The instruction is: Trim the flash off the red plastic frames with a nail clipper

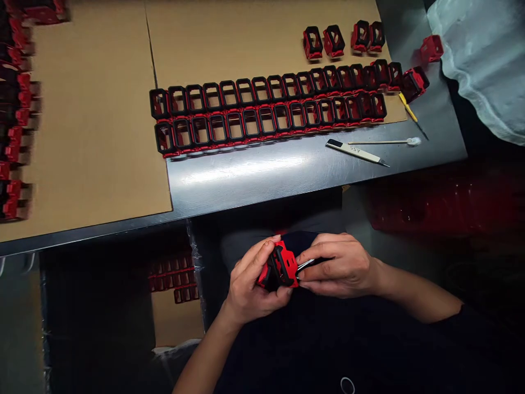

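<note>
Between my two hands, in front of my body and off the table edge, is a red and black plastic housing [289, 264]. My left hand [251, 282] wraps round its left side, fingers on top and thumb below. A thin, shiny metal tool [305, 265] is pinched in the fingers of my right hand [338, 265], its near end at the housing's right side. The tool's tip and exact kind are hidden by the fingers and the housing.
Two rows of similar red and black housings [234, 126] stand on cardboard [94, 137] over a metal table [246, 178]. A pen-like blade tool [359, 152], a cotton swab [381, 142] and a yellow-handled pick [408, 106] lie near its edge. White plastic sheeting [484, 60] hangs at right.
</note>
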Demonstrator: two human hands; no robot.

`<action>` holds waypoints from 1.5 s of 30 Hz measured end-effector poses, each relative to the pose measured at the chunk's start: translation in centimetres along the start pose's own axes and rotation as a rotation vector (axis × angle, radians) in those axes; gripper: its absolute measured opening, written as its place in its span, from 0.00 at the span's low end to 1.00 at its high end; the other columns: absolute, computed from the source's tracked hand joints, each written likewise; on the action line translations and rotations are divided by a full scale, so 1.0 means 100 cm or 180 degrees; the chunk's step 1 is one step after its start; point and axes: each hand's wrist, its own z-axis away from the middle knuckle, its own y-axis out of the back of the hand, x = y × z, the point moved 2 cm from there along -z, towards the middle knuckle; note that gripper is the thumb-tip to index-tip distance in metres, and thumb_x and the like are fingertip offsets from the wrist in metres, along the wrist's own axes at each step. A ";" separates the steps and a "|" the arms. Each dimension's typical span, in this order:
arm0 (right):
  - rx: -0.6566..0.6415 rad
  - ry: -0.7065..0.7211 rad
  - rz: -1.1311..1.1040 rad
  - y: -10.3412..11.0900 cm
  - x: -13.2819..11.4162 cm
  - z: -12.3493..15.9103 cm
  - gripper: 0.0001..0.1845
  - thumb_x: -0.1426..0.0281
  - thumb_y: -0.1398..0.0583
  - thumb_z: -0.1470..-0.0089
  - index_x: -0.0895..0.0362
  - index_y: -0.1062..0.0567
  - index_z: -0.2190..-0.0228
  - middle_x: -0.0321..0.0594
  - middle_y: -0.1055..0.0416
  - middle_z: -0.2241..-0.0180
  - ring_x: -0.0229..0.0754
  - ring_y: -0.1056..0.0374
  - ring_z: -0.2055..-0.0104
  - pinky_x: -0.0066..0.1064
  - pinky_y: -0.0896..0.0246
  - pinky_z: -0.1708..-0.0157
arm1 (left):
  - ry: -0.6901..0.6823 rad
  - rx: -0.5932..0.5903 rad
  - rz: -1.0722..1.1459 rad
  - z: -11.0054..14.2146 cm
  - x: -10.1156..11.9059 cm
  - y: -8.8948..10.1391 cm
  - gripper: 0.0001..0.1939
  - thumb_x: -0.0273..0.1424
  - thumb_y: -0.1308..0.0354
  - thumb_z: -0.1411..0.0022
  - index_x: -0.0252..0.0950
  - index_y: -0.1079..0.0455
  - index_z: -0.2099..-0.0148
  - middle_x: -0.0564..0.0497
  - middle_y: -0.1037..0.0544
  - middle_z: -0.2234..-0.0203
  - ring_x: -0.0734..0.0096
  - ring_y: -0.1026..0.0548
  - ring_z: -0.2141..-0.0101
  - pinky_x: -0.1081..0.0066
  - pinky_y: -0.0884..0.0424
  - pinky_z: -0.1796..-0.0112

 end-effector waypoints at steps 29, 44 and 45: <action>-0.0428 0.0347 0.1184 0.013 -0.005 -0.022 0.09 0.73 0.41 0.34 0.57 0.23 0.67 0.37 0.21 0.62 0.36 0.32 0.69 0.30 0.37 0.70 | 0.0256 0.0352 0.0399 0.010 -0.007 0.001 0.37 0.41 0.32 0.42 0.37 0.37 0.34 0.40 0.23 0.53 0.56 0.21 0.54 0.58 0.21 0.56; 0.0612 -0.1383 0.0297 0.012 0.044 -0.061 0.08 0.69 0.39 0.41 0.59 0.21 0.64 0.40 0.21 0.64 0.38 0.28 0.67 0.28 0.34 0.65 | 0.0418 0.0830 0.0937 0.023 -0.003 0.002 0.36 0.26 0.29 0.43 0.41 0.41 0.37 0.32 0.27 0.42 0.63 0.17 0.59 0.69 0.19 0.66; 0.0271 -0.1575 -0.0294 0.006 0.031 -0.055 0.09 0.70 0.39 0.42 0.60 0.21 0.62 0.39 0.21 0.65 0.35 0.29 0.70 0.24 0.35 0.70 | 0.0319 0.0836 0.0797 0.024 -0.006 0.003 0.38 0.26 0.29 0.44 0.41 0.42 0.36 0.33 0.27 0.42 0.58 0.18 0.52 0.64 0.18 0.60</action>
